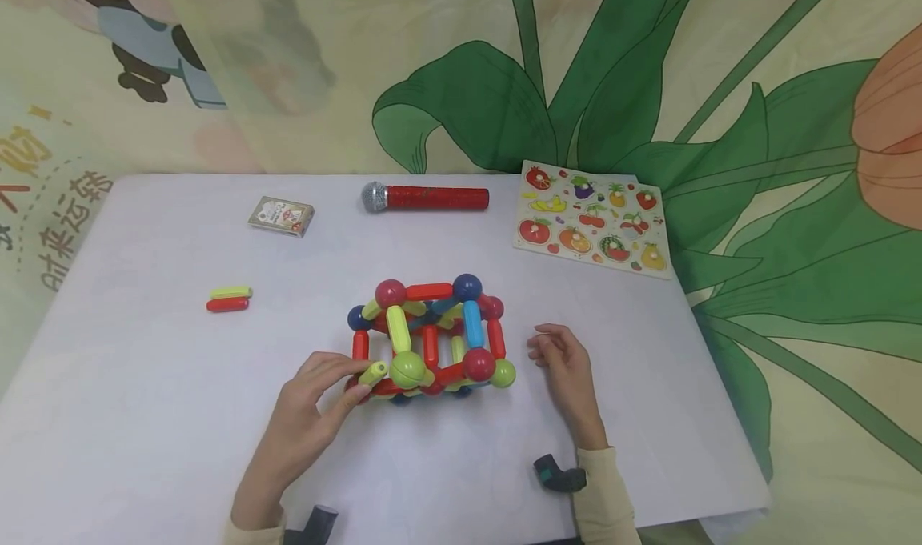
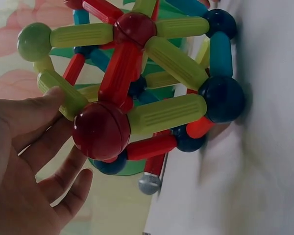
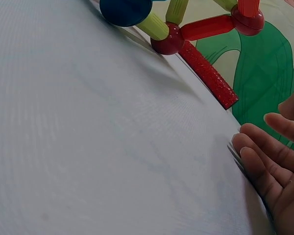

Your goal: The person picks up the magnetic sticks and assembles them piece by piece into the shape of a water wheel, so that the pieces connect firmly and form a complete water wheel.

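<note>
A built frame of magnetic rods and balls (image 1: 430,345) in red, blue and yellow-green stands mid-table. At its near left corner, my left hand (image 1: 306,417) pinches a yellow-green magnetic rod (image 1: 373,373) between thumb and fingers. In the left wrist view that rod (image 2: 63,93) lies close to a red ball (image 2: 101,130) and below a green ball (image 2: 34,41); whether it touches them I cannot tell. Right of the frame, my right hand (image 1: 567,373) rests near the tabletop, its fingers loosely bent and holding nothing.
Two loose rods, one yellow-green (image 1: 230,292) and one red (image 1: 227,305), lie at the left. Along the back are a small card box (image 1: 282,216), a red microphone (image 1: 432,198) and a fruit puzzle board (image 1: 592,219). A white cloth (image 1: 144,417) covers the table.
</note>
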Motion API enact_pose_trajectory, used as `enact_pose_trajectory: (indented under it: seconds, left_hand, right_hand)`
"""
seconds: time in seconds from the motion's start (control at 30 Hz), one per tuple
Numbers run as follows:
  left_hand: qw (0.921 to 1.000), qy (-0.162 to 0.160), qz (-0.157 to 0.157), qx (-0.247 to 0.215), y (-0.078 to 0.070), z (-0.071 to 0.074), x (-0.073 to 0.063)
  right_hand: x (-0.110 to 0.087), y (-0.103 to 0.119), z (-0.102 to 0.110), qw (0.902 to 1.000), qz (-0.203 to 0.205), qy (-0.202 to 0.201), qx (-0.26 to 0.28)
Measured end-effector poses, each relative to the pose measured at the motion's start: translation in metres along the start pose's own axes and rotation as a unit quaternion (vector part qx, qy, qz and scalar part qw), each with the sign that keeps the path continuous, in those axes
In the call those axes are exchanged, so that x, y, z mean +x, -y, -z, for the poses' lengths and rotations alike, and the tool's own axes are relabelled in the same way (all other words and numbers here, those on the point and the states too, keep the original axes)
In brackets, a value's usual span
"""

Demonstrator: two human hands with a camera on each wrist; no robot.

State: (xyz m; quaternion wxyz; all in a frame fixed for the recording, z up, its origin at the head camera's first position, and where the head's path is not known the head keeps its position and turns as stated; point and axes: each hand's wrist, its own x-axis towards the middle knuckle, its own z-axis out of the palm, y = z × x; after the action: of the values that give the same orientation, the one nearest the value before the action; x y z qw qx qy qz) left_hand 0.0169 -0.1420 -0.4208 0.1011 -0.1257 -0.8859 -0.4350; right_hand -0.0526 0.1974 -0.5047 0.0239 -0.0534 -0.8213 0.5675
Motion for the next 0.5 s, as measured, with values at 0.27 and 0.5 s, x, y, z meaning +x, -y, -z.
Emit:
enact_pose_trajectory:
  seconds: [0.27, 0.5]
  left_hand:
    - [0.9999, 0.003, 0.010, 0.009, 0.000, 0.000, 0.000]
    - [0.9988, -0.045, -0.016, 0.007, -0.010, -0.003, 0.004]
  right_hand:
    - [-0.001, 0.002, -0.002, 1.0000, -0.006, -0.003, 0.004]
    - [-0.002, 0.005, -0.005, 0.9996, -0.004, 0.002, -0.030]
